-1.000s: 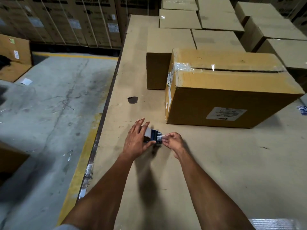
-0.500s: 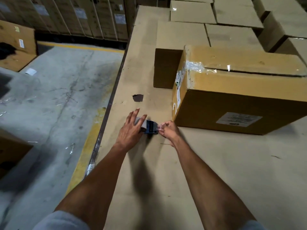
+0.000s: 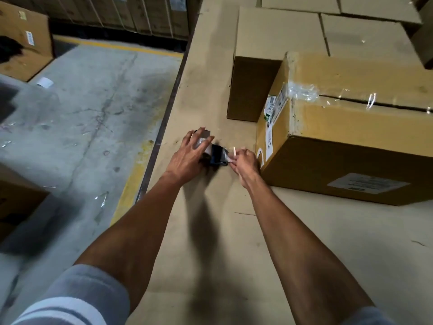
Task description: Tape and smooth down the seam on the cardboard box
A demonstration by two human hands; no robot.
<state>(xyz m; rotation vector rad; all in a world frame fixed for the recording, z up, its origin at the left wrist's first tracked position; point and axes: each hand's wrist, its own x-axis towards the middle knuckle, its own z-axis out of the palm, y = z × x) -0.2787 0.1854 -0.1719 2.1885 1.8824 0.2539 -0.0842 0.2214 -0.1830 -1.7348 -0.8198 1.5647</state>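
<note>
Pinching a clear tape end (image 3: pixel 230 157) between thumb and forefinger, the right hand (image 3: pixel 243 163) has its remaining fingers curled shut. The left hand (image 3: pixel 188 156) lies over a tape dispenser (image 3: pixel 216 156), fingers spread and only loosely bent; the grip beneath the palm is hidden, so how firmly it holds cannot be told. The dispenser shows a dark blue body and a pale roll, most of it covered by the left fingers.

Just beyond the right knuckles stands the cardboard box (image 3: pixel 346 141), resting on the cardboard-covered table (image 3: pixel 210 242). Its top seam (image 3: pixel 375 104) is an open dark gap, with crumpled clear tape (image 3: pixel 303 91) at the near end. A white end label (image 3: pixel 273 106) with green marks sits on the short face nearest the fingers; its print is too small to read. A white side label (image 3: pixel 367 183) on the long face is blurred and unreadable. The box runs off the right edge.

Farther out, a plain box (image 3: pixel 264 66) stands behind it. Left of the left hand, the concrete floor (image 3: pixel 89 109) carries a yellow line (image 3: pixel 133 184). Stacked cartons (image 3: pixel 131 15) beyond bear illegible labels.
</note>
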